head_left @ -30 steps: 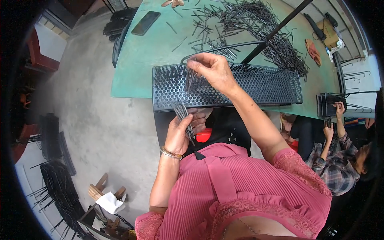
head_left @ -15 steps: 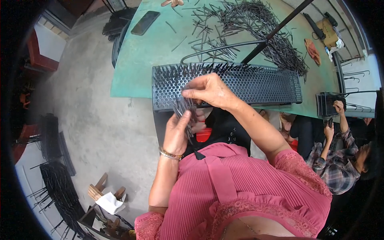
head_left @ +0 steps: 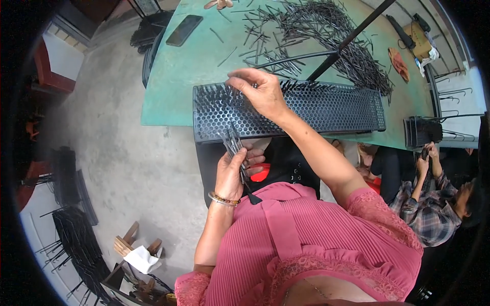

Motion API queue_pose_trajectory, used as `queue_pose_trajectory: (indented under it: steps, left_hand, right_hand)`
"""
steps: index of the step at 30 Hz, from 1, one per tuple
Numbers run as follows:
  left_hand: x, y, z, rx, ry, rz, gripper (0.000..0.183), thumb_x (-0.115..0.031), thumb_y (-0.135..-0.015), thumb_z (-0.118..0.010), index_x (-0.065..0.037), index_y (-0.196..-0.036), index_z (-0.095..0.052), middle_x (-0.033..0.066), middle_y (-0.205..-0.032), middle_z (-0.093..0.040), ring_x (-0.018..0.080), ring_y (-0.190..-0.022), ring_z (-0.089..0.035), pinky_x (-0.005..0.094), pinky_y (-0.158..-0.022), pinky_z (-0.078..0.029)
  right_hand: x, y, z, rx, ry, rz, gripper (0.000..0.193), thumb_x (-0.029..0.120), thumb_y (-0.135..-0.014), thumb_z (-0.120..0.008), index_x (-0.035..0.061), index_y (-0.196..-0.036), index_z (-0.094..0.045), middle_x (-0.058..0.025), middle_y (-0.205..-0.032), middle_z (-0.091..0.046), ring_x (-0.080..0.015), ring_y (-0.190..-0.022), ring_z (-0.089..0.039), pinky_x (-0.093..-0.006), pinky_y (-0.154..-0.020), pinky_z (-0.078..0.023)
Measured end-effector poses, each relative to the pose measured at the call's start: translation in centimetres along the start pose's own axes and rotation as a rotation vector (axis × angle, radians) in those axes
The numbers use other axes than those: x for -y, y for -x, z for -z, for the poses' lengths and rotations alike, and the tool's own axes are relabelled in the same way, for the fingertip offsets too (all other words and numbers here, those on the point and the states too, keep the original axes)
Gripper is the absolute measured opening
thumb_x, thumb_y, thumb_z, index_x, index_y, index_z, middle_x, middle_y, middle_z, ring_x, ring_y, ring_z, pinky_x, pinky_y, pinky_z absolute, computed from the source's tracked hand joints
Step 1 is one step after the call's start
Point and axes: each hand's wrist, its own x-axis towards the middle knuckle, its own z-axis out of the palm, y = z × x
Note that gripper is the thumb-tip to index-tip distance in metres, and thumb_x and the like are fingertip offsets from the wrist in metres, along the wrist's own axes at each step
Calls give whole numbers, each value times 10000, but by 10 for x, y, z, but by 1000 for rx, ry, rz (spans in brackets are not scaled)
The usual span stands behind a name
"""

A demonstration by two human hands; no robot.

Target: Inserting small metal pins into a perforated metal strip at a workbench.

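My left hand (head_left: pixel 229 175) is closed round a bundle of thin dark rods (head_left: pixel 233 142), held just below the near edge of a long black perforated rack (head_left: pixel 326 109). Above the rack's far left part, my right hand (head_left: pixel 263 94) has its thumb and fingers drawn together in a pinch. Whatever lies between those fingertips is too small to make out. Short dark rods (head_left: pixel 208 94) stand upright in the holes along the rack's far side, and the nearer holes show bare.
The rack lies at the near edge of a green table (head_left: pixel 166 97). Loose rods (head_left: pixel 332 35) are heaped behind it, beside a slanting black bar (head_left: pixel 352 41). A phone (head_left: pixel 185 29) lies at left. At right, a co-worker in a plaid shirt (head_left: pixel 431 219) handles another rack (head_left: pixel 423 131).
My right hand has gone from the bundle up and away to the rack's far rows. My left hand has lowered slightly, still holding the rods.
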Motion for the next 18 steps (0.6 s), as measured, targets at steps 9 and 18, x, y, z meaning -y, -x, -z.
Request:
queue_pose_trajectory:
  steps: [9,18]
  left_hand:
    - [-11,2,14,-52,20,-65,258,-194,-936,-518,22,-1077,-530,195,-974,-649,212,-783,-659,301,-617,-570]
    - [-10,2,17,-73,39,-59,237,-189,-937,-514,9,-1064,-537,174,-942,-653,199,-769,-653,291,-607,-563]
  right_hand:
    - [-6,2,-2,-49,151,78,185,112,-851,-630,-12,-985,-661,-63,-853,-703,-76,-765,-625,-223,-686,-484]
    - [-17,2,0,-89,296,257,168,161,-818,-663,40,-933,-679,-95,-850,-688,-217,-705,-616,-317,-651,-468]
